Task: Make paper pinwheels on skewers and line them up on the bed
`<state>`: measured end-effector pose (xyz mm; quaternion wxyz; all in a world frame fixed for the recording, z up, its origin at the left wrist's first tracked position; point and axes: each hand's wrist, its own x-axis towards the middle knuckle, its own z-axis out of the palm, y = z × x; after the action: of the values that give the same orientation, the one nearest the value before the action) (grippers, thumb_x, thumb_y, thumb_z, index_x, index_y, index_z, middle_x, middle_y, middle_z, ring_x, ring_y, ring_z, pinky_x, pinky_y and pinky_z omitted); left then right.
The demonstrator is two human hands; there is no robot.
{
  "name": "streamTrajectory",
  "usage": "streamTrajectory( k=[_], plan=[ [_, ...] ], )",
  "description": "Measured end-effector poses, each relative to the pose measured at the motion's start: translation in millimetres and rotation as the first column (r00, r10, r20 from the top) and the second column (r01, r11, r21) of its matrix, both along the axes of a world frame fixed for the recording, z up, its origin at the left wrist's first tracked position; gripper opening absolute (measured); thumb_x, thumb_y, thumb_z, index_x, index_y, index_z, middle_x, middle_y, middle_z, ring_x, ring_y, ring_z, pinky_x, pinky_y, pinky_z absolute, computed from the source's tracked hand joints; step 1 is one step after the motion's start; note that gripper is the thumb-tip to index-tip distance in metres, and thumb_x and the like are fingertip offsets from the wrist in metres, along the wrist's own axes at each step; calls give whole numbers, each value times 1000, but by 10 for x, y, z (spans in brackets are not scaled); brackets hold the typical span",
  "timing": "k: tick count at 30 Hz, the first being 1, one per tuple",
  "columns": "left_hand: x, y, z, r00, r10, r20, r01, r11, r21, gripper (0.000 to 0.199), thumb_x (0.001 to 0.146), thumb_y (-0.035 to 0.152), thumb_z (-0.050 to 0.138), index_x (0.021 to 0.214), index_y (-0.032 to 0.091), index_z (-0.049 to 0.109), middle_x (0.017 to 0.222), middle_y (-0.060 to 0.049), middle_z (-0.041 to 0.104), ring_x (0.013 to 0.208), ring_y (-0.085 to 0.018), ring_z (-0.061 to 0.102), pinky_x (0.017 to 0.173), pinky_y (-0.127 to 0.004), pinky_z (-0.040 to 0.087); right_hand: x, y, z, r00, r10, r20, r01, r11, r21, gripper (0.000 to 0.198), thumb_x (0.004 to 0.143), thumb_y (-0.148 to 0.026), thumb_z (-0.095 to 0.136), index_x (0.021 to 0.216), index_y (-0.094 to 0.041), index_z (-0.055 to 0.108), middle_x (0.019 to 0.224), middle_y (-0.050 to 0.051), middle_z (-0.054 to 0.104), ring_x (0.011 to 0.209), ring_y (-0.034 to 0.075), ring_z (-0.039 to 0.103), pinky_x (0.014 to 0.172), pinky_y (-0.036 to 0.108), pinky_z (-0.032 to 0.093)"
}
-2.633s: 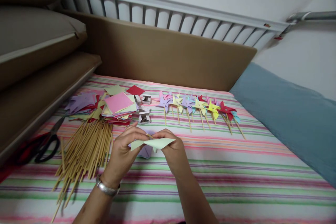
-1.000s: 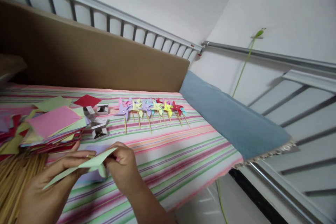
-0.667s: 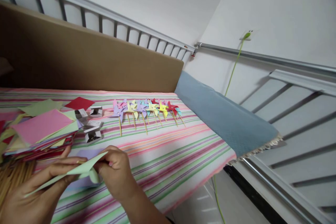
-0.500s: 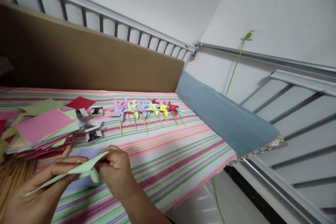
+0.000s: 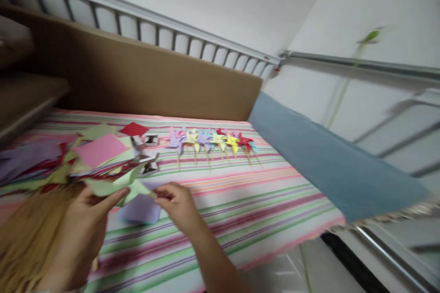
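A pale green paper pinwheel point(image 5: 132, 188), its blades curled, is held above the bed between both hands. My left hand point(image 5: 85, 219) is closed on its left side, thumb on top. On the opposite side, my right hand point(image 5: 173, 199) pinches the tip of a blade; motion blur softens the fingertips. Below the pinwheel lie light purple paper squares point(image 5: 140, 213) on the striped cloth point(image 5: 247, 206). Beside my left hand is a large bundle of thin wooden sticks point(image 5: 34, 233).
Finished pinwheels on sticks point(image 5: 216, 142) lie in a row at the back. Left of them are small white boxes point(image 5: 150, 165) and a pile of coloured paper squares point(image 5: 101, 150). A brown board point(image 5: 154, 78) and a blue cover point(image 5: 309, 151) border the bed.
The view has swung left, showing more of the paper pile and sticks. The green paper has turned from edge-on to show its curled blades, and my right hand has shifted to a blade tip.
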<state>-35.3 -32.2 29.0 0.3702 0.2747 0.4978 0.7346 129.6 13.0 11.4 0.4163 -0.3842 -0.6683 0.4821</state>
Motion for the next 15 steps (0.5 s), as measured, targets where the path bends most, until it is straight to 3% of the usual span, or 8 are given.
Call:
streamTrajectory(
  k=[3, 8, 15],
  plan=[
    [-13, 7, 68, 993, -32, 113, 31, 999, 7, 43, 53, 18, 79, 94, 16, 65, 85, -2, 70, 77, -16, 63, 74, -29, 48, 139, 32, -163, 989, -4, 149, 2, 1000, 9, 6, 70, -19, 64, 73, -19, 69, 71, 0, 63, 67, 13, 58, 64, 23, 44],
    [-50, -27, 27, 987, -16, 160, 12, 1000, 24, 48, 54, 20, 79, 98, 13, 63, 92, -7, 69, 84, -19, 64, 78, -31, 46, 271, -39, -263, 940, 32, 340, -52, 997, 51, 9, 71, -21, 61, 64, -19, 65, 68, 1, 61, 65, 13, 55, 62, 24, 40],
    [193, -219, 116, 988, -61, 143, 64, 998, -14, 48, 54, 22, 78, 98, 13, 62, 93, -8, 69, 79, -18, 63, 73, -29, 46, 338, -350, -281, 965, 39, 259, -45, 999, 16, 9, 71, -24, 58, 69, -18, 65, 67, 1, 59, 61, 14, 54, 58, 24, 39]
  ],
)
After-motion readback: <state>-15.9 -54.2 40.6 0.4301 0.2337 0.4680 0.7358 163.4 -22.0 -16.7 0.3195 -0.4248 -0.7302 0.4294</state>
